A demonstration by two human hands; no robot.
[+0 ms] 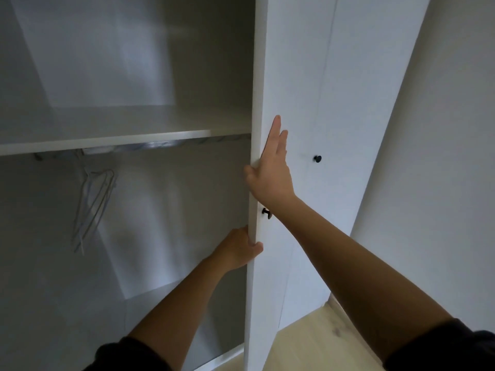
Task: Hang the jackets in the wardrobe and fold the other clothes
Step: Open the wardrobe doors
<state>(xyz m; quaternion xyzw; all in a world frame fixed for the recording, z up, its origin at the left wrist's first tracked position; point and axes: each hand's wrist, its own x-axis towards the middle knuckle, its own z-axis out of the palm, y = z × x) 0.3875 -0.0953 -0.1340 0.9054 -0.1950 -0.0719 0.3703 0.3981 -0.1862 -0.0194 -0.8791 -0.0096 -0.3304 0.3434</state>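
A white wardrobe stands open in front of me, with a shelf (107,141) across its upper part and a metal rail (166,145) just beneath. Several white hangers (93,207) hang from the rail at the left, blurred. No jackets or other clothes are in view. My left hand (241,250) grips the edge of the white wardrobe door (289,89) from the inside, below its black knob (266,212). My right hand (270,170) lies against the door's edge and front higher up, fingers stretched upward, thumb around the edge.
A second closed door with a black knob (317,158) is right of the held door. A white wall (442,156) lies further right. Pale wooden floor (321,338) shows at the bottom right. The wardrobe's lower compartment holds only the hangers.
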